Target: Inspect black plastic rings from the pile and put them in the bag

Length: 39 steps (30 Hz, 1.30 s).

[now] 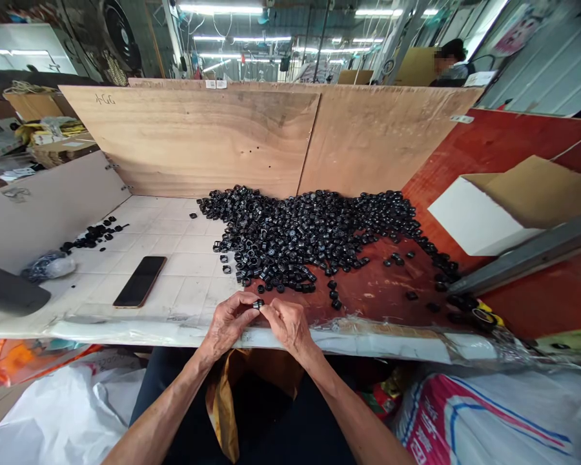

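Pinching a small black piece [258,303] between the thumb and fingertips of the left hand [226,324], closed right down on it, just below the centre of the frame. Meeting it from the right with the right hand [289,325], fingers curled and fingertips gathered at the piece; cannot tell whether holding or only touching on that side. Placed between the two hands, right of the left fingertips and left of the right ones, close to both. Too small and too covered to be sure of its long axis.

Leading upward in the frame, over a narrow strip of tabletop [184,278], to a broad pile of similar black pieces [300,232], stretched lengthwise from left to right across the middle. Mostly above and to the right of the grip, so nearer the right hand for the greater part. Also near the right hand, on its right, with a short line of loose pieces [335,294]. Well off to the left, with a dark phone [140,281] lying flat.
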Available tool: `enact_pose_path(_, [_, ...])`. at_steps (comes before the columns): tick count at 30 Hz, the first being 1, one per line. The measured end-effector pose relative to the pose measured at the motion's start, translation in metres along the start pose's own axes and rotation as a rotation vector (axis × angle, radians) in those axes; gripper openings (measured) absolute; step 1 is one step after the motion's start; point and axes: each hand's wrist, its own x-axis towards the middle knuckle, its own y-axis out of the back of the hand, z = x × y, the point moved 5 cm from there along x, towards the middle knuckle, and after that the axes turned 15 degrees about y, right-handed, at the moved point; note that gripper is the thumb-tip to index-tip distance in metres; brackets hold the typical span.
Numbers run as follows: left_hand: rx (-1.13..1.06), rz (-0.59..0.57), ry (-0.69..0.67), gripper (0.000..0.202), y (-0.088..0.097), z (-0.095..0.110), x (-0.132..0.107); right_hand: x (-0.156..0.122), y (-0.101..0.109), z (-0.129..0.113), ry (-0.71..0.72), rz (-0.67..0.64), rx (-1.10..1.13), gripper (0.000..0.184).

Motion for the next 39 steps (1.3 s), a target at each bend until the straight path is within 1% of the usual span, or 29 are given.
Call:
enact_pose_path(2, [-0.010,0.003,0.011,0.019,0.000,0.000,0.000,0.001,0.000,-0.002,-0.024,-0.002,0.075,0.029])
enact_pose_path(3, [-0.009,0.003,0.017,0.020,-0.001,0.000,0.000,0.001,0.000,-0.004,-0.029,-0.015,0.102,0.027])
enact_pose_path(6, [-0.007,0.009,0.036,0.020,-0.001,0.002,-0.001,0.003,0.002,-0.008,-0.025,-0.033,0.104,0.032])
enact_pose_path(7, [-0.008,0.007,0.041,0.021,-0.001,0.003,-0.001,0.004,0.004,-0.008,-0.021,-0.022,0.102,0.029])
enact_pose_path(9, [-0.007,-0.004,0.044,0.020,-0.001,0.004,-0.001,0.005,0.005,-0.008,0.003,-0.003,0.121,0.017])
enact_pose_path(11, [0.005,-0.010,0.036,0.020,-0.001,0.005,-0.001,0.006,0.004,-0.007,0.038,-0.005,0.135,0.018])
enact_pose_path(13, [0.046,-0.008,0.020,0.020,-0.001,0.006,-0.002,0.005,0.002,-0.004,0.029,-0.015,0.120,0.016])
enact_pose_path(17, [0.150,-0.013,-0.007,0.018,-0.005,0.006,-0.009,-0.002,0.000,0.000,-0.092,-0.019,0.097,0.020])
enact_pose_path(19, [0.095,-0.007,0.035,0.018,-0.007,0.003,-0.014,-0.005,0.002,-0.004,-0.092,-0.001,0.123,0.014])
enact_pose_path(22, [-0.022,-0.005,0.128,0.021,-0.010,0.000,-0.021,-0.008,0.004,-0.016,-0.010,-0.001,0.154,0.016])
enact_pose_path(23, [-0.012,-0.007,0.134,0.021,-0.011,0.000,-0.024,-0.009,0.004,-0.018,-0.013,-0.003,0.146,0.016])
enact_pose_path(25, [0.057,-0.009,0.111,0.020,-0.012,0.003,-0.028,-0.011,0.004,-0.019,-0.073,0.019,0.120,0.021])
enact_pose_path(26, [0.078,-0.009,0.102,0.020,-0.012,0.005,-0.029,-0.012,0.005,-0.019,-0.096,0.030,0.112,0.020])
enact_pose_path(28, [0.055,-0.013,0.115,0.022,-0.011,0.007,-0.032,-0.013,0.005,-0.024,-0.071,0.023,0.120,0.014])
enact_pose_path(30, [0.003,-0.020,0.149,0.022,-0.010,0.007,-0.034,-0.013,0.005,-0.030,-0.017,-0.001,0.143,0.014])
enact_pose_path(31, [0.006,-0.018,0.150,0.021,-0.010,0.007,-0.035,-0.014,0.005,-0.032,-0.016,-0.006,0.152,0.014])
enact_pose_path(32, [0.041,-0.011,0.133,0.020,-0.010,0.008,-0.037,-0.015,0.005,-0.033,-0.043,-0.004,0.161,0.014])
enact_pose_path(34, [0.178,0.015,0.052,0.015,-0.010,0.010,-0.041,-0.018,0.003,-0.032,-0.157,0.014,0.195,0.015])
enact_pose_path(37, [0.402,0.075,-0.138,0.018,-0.014,0.009,-0.050,-0.027,-0.006,-0.030,-0.411,0.037,0.288,0.018])
enact_pose_path(39, [0.498,0.097,-0.262,0.023,-0.017,0.006,-0.058,-0.036,-0.014,-0.030,-0.602,0.076,0.410,0.024])
